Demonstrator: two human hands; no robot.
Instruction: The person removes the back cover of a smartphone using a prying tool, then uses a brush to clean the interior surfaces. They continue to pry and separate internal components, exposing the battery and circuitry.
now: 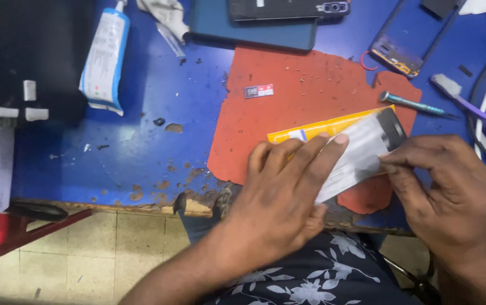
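Pinching grey pouch (361,148) both ends, left hand (279,195), right hand (440,189); near blue table (141,147) front edge, red mat (305,96) beneath

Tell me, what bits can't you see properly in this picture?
Head view only:
- Silvery flat packet: its near end is hidden under the left hand.
- Yellow card beneath it: mostly covered by the packet.
- Phone frame: cut off by the top edge.
- Small card on the red mat: too small to tell.
- Right hand fingertips: blurred.
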